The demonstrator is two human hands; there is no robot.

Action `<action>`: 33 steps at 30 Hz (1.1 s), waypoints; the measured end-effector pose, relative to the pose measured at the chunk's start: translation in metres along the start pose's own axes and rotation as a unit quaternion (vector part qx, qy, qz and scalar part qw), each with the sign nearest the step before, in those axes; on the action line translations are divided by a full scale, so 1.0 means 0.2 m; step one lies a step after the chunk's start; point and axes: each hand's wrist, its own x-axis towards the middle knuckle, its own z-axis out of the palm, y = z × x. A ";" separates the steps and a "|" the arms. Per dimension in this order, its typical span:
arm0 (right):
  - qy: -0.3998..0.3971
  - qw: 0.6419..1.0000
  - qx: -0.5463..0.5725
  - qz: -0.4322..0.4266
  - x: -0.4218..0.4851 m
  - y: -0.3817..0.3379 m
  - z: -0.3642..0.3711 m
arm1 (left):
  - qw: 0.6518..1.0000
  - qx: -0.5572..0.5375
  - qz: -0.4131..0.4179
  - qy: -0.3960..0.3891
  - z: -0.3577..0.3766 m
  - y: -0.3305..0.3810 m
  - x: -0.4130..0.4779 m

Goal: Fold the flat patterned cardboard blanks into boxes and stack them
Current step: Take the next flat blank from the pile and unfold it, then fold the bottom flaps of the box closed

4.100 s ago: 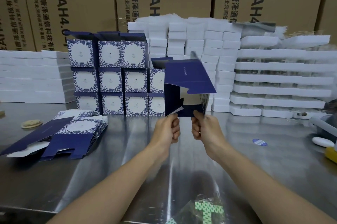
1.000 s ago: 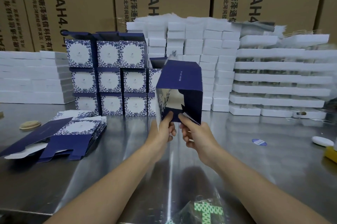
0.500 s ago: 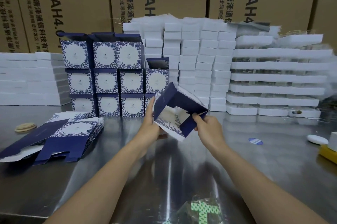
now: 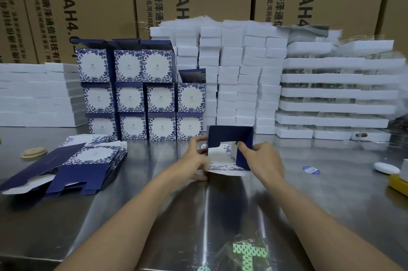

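Steel worktop (image 4: 229, 209) is stretching between its near edge and the half-folded box (image 4: 229, 136) sitting at centre, flat blanks (image 4: 92, 158) lying at left, finished boxes (image 4: 145, 98) standing stacked behind, before brown cartons (image 4: 88, 5). The left hand (image 4: 194, 160) is pinching the box's left wall; the right hand (image 4: 265, 162) is curling over its right wall.

Down comes the box (image 4: 229, 137)! A moment ago it was held up in front of the stack, and now it's low at the table (image 4: 154, 215), open side turned up. The left hand (image 4: 194, 160) has moved from the flaps to the left wall. The right hand (image 4: 262, 160) has gone to the right wall, one finger hooked inside.
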 end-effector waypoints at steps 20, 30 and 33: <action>-0.083 0.966 -0.063 -0.236 -0.04 -0.01 0.01 | 0.973 0.099 0.072 0.196 -0.01 0.01 0.02; -0.125 0.961 0.154 -0.190 -0.06 -0.04 -0.01 | 0.986 -0.065 0.105 0.109 -0.04 0.11 -0.01; -0.113 0.961 0.202 -0.149 -0.09 -0.07 -0.01 | 0.987 -0.083 0.087 0.102 -0.01 0.09 -0.02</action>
